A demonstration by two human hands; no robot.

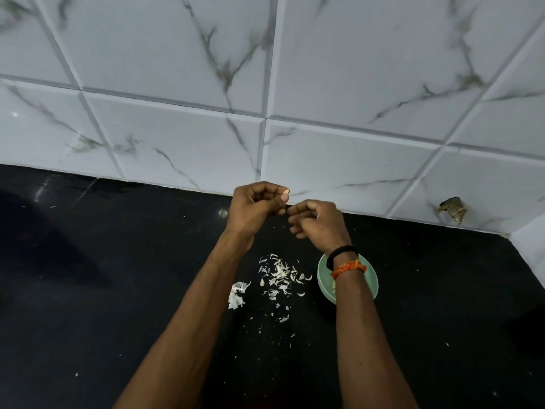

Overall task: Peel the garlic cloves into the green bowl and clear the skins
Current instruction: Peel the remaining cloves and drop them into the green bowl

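My left hand [255, 206] is raised above the black counter and pinches a small garlic clove [286, 191] between thumb and forefinger. Just to its right, my right hand [317, 224] has curled fingers, with the fingertips next to the clove; whether it holds a bit of skin I cannot tell. The green bowl [370, 280] stands on the counter under my right wrist, which hides most of it; a pale clove shows inside at its left. White garlic skins [278, 274] lie scattered on the counter left of the bowl, and a larger clump of skins [237, 293] lies farther left.
The black counter [118, 276] runs back to a white marble-tiled wall [265, 84]. A chipped hole [454, 209] marks the wall at the right. A second wall [530, 255] closes the counter at the far right. Small skin flakes dot the counter toward me.
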